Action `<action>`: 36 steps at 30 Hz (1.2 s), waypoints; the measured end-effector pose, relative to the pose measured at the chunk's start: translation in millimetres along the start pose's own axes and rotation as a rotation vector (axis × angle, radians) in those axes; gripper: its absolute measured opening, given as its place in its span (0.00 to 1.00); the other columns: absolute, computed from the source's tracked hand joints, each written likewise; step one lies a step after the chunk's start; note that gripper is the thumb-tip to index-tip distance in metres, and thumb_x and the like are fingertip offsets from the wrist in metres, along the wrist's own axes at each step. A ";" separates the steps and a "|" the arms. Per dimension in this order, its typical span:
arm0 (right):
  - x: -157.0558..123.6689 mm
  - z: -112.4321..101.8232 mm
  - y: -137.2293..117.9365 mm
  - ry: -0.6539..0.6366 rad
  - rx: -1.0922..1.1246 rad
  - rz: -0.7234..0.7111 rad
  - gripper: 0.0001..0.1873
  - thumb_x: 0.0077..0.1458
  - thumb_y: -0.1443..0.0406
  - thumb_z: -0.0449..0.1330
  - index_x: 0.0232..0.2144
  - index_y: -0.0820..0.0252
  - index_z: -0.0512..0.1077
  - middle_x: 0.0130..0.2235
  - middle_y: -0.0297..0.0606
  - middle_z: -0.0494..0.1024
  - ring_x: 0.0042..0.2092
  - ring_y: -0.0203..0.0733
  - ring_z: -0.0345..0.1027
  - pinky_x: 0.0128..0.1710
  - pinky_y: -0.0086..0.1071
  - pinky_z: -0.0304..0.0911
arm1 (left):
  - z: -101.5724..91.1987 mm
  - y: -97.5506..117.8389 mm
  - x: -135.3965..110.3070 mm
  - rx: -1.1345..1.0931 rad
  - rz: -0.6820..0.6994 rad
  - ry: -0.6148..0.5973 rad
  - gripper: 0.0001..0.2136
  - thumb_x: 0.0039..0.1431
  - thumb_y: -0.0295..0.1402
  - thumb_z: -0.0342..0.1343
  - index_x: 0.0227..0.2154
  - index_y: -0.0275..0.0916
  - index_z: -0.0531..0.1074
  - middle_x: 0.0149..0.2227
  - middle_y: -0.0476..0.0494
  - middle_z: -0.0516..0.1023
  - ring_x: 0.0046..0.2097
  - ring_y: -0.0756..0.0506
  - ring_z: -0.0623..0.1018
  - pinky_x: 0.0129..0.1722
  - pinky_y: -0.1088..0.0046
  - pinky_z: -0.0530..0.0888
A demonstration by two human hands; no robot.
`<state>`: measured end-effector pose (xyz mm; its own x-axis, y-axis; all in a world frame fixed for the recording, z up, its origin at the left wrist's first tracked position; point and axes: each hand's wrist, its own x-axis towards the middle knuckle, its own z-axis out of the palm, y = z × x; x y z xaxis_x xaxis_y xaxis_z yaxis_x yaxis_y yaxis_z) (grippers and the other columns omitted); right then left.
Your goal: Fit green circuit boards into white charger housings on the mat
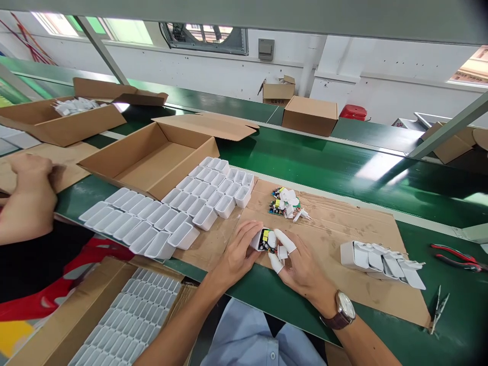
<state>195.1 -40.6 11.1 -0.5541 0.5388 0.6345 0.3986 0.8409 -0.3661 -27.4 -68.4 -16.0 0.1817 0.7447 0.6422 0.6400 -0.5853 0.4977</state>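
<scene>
My left hand (241,250) is closed around a white plastic casing (257,241), its open end facing right. A circuit board (267,240) with yellow and black parts sits at the mouth of that casing, partly inside it. My right hand (297,262), with white finger covers on thumb and finger, grips the board's right end by a small white part (282,252). Just beyond my hands lies a small pile of circuit boards (285,203) with white plastic pieces. Left of my hands stand rows of open white casings (179,231).
Cardboard (324,229) covers the green bench here. White pieces (385,264) stand in a row at right, near red-handled pliers (459,258) and tweezers (438,310). An open carton (152,157) stands behind the casings. A co-worker's arm (28,198) rests at left.
</scene>
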 end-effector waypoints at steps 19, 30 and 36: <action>2.7 -1.5 -3.0 0.015 -0.021 -0.021 0.40 0.65 0.74 0.59 0.75 0.63 0.52 0.57 0.56 0.76 0.54 0.56 0.74 0.49 0.50 0.78 | -0.8 1.1 -0.3 0.001 0.007 -0.011 0.30 0.70 0.25 0.59 0.71 0.44 0.60 0.61 0.34 0.76 0.65 0.36 0.74 0.64 0.47 0.76; 2.5 -2.2 -3.1 0.044 -0.052 -0.051 0.41 0.64 0.75 0.58 0.75 0.62 0.51 0.58 0.56 0.77 0.51 0.55 0.75 0.46 0.49 0.79 | 1.4 -0.9 -5.1 -0.004 -0.044 -0.015 0.30 0.70 0.24 0.57 0.71 0.43 0.60 0.63 0.33 0.75 0.67 0.36 0.72 0.66 0.47 0.75; 0.8 2.5 -1.0 0.078 -0.021 -0.037 0.37 0.66 0.74 0.58 0.74 0.62 0.55 0.54 0.55 0.78 0.51 0.55 0.76 0.45 0.50 0.80 | 2.8 -3.3 -7.8 -0.006 -0.054 -0.016 0.29 0.71 0.25 0.55 0.72 0.44 0.59 0.64 0.34 0.75 0.68 0.35 0.72 0.67 0.45 0.75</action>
<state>192.4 -40.9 10.2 -0.5105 0.5011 0.6988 0.3948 0.8585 -0.3272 -28.8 -71.4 -24.3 0.1585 0.7804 0.6049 0.6449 -0.5457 0.5350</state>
